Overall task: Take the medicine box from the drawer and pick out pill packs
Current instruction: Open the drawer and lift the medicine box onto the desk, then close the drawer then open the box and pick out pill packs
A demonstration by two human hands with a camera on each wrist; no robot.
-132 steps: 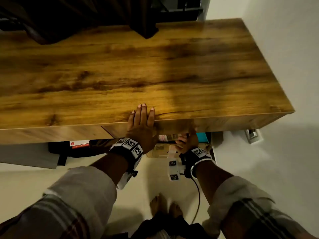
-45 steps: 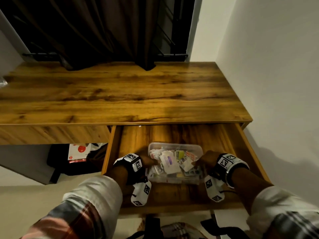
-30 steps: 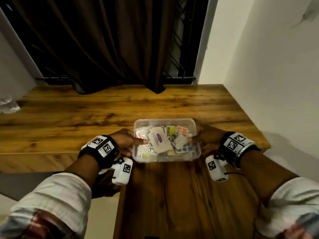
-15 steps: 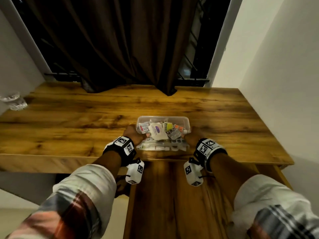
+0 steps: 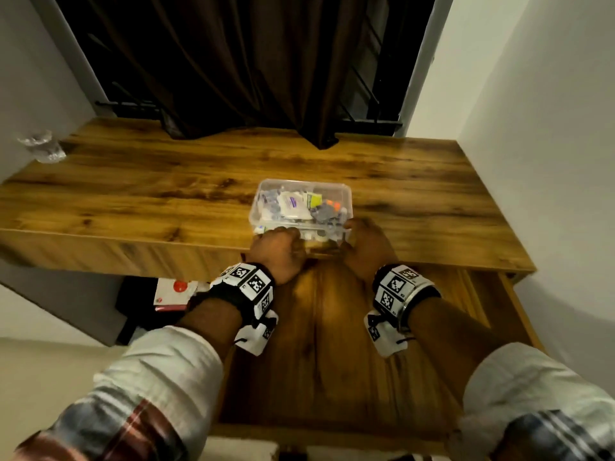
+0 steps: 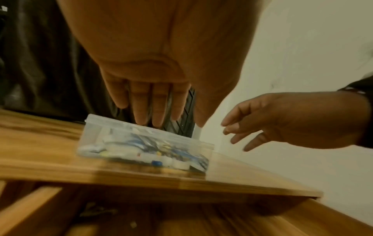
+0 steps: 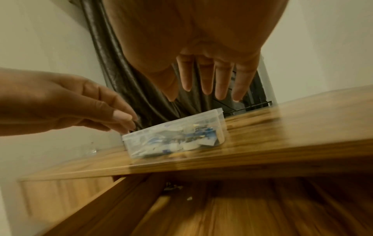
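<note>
The medicine box (image 5: 347, 202) is a clear, lidless plastic tub standing on the wooden table (image 5: 149, 194) near its front edge. Pill packs (image 5: 293, 204) and sachets fill it. My left hand (image 5: 276, 247) hovers just in front of the tub's near left corner with relaxed fingers and holds nothing. My right hand (image 5: 366, 244) hovers at the near right corner, fingers loose, also off the tub. The left wrist view shows the box (image 6: 90, 137) below my left hand (image 6: 159, 115), with my right hand (image 6: 282, 121) beside it. The open drawer (image 5: 319, 344) juts out beneath my wrists.
A dark curtain (image 5: 249, 61) hangs over the table's back edge. A crumpled clear plastic thing (image 5: 41, 148) lies at the far left corner. A white wall (image 5: 549, 161) bounds the table's right side. A red and white pack (image 5: 173, 294) lies under the table.
The box went from the drawer up onto the table top. Both hands have let go of its sides and drawn back toward the table's front edge.
</note>
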